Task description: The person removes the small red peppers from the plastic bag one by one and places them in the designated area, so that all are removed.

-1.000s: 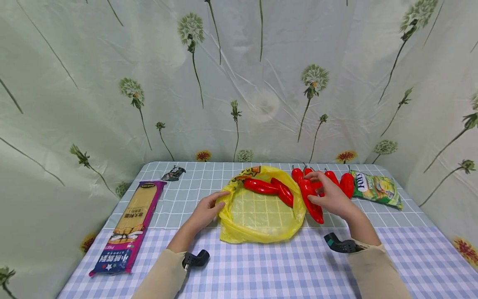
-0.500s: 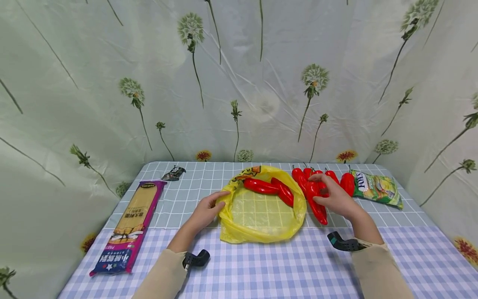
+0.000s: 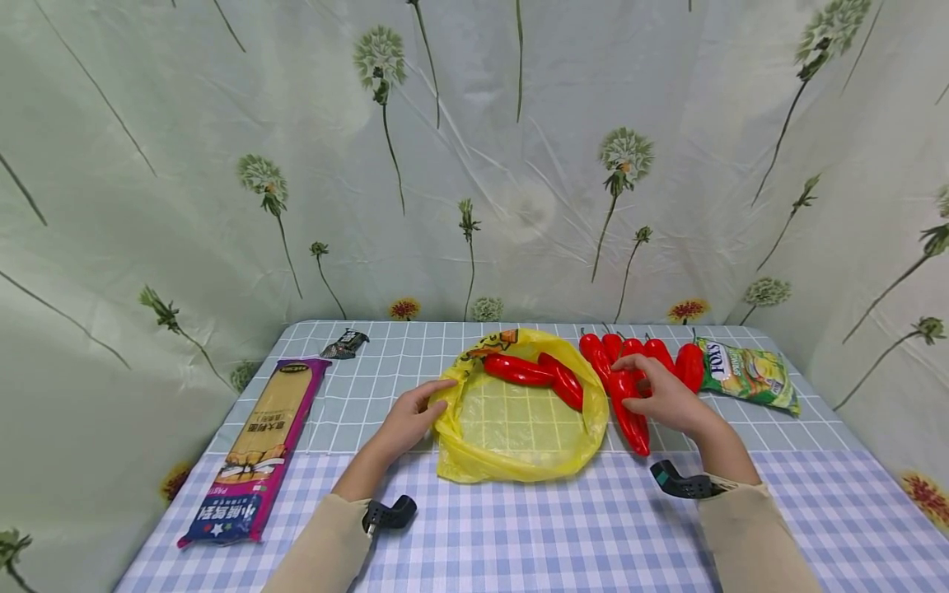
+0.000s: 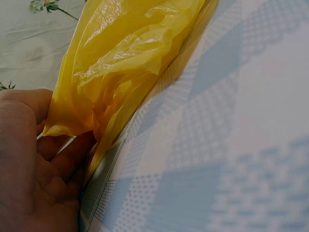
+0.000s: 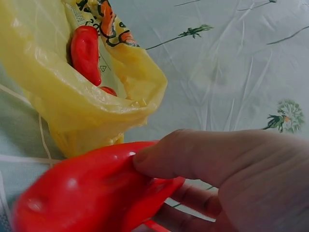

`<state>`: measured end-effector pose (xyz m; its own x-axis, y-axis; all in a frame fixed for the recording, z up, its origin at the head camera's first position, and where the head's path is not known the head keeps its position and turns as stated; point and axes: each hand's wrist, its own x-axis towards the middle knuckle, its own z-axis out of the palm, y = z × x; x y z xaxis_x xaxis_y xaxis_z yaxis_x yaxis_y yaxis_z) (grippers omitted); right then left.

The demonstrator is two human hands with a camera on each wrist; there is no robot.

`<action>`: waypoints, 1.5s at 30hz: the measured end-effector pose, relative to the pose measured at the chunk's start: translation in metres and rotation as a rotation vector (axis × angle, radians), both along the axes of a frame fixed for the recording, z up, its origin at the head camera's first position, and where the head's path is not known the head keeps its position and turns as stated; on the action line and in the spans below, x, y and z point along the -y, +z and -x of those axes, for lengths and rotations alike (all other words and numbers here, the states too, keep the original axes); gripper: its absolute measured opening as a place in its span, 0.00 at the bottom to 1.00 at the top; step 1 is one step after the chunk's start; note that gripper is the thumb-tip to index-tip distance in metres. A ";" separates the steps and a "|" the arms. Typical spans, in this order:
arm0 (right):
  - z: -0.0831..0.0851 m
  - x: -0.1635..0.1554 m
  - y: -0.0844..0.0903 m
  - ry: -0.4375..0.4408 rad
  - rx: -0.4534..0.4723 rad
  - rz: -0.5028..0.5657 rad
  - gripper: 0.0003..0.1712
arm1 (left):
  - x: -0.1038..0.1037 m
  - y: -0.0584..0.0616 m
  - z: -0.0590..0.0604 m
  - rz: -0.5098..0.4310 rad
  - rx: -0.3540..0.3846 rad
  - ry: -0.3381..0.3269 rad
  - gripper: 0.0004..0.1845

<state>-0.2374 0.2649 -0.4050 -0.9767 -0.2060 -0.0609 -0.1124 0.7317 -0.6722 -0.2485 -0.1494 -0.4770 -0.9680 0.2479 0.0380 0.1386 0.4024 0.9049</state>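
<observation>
A yellow plastic bag (image 3: 511, 473) lies with its mouth wide, and two long red peppers (image 3: 519, 371) rest inside at the far side. My left hand (image 3: 415, 418) pinches the bag's left rim; in the left wrist view its thumb and fingers lie on either side of the yellow film (image 4: 120, 63). Just right of the bag, my right hand (image 3: 660, 394) grips a glossy red pepper (image 3: 628, 416) whose tip points toward me. The right wrist view has the thumb on top of this pepper (image 5: 82, 188), with the other fingers partly hidden behind it.
Several more red peppers (image 3: 689, 368) lie in a row behind and right of my right hand. Beside them is a green Fox's candy bag (image 3: 750, 377). A purple pasta pack (image 3: 255, 449) and a small black wrapper (image 3: 345, 344) lie at left on the checked tablecloth (image 3: 511, 543).
My right hand has shifted slightly right, and the pepper in it has moved right and a little toward me. The left hand and the yellow bag have stayed still.
</observation>
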 end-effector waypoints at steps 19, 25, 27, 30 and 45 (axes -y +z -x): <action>-0.005 -0.001 -0.005 0.035 0.098 -0.015 0.33 | 0.000 -0.002 0.001 0.004 -0.026 -0.009 0.21; -0.002 -0.003 -0.006 0.050 0.129 -0.008 0.31 | 0.000 -0.002 0.001 0.009 -0.025 -0.005 0.21; -0.002 -0.004 -0.006 0.052 0.140 -0.004 0.30 | 0.001 -0.002 0.001 0.002 -0.017 -0.006 0.20; -0.002 -0.005 -0.006 0.057 0.162 0.006 0.30 | 0.001 -0.002 0.001 0.001 -0.022 -0.009 0.21; -0.003 -0.007 -0.004 0.070 0.151 -0.033 0.26 | 0.000 -0.001 0.001 -0.003 -0.006 0.003 0.20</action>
